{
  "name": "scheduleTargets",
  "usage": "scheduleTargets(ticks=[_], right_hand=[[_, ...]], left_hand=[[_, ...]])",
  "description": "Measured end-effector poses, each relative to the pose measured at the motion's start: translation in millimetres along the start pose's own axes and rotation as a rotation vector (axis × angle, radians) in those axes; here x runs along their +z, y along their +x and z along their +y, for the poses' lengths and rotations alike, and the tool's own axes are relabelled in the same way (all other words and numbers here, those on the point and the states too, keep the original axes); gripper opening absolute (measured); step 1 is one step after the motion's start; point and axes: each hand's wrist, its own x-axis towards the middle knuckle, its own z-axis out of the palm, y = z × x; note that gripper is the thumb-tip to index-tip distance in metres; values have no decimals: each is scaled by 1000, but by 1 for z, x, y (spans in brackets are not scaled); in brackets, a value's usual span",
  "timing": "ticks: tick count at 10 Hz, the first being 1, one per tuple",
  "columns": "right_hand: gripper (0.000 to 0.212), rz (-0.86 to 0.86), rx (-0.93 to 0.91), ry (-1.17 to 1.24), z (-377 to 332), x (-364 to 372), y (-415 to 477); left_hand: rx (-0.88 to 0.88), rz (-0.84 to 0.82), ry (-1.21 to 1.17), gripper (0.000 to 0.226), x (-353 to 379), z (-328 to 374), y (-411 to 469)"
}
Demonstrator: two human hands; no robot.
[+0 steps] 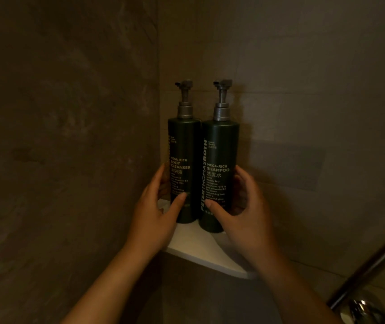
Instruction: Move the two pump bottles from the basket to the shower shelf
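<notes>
Two dark green pump bottles stand upright side by side on the white corner shower shelf [200, 256]. The body cleanser bottle [183, 150] is on the left and the shampoo bottle [219, 155] on the right, their sides touching. Both have grey pump heads with spouts pointing left. My left hand [156, 218] wraps the lower part of the body cleanser bottle, thumb across its front. My right hand [240, 213] wraps the lower part of the shampoo bottle the same way. The basket is not in view.
Dark stone-tiled walls meet in the corner behind the shelf. A chrome shower fitting [362, 309] with a slanted metal bar [378, 263] sits at the lower right.
</notes>
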Motion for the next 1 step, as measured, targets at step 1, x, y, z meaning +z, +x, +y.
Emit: scheduleTargets(ticks=[1], right_hand=[[80,-61,12,-41,-7,-7,0]], left_hand=[[-25,17,58,66,-6,10,-7]])
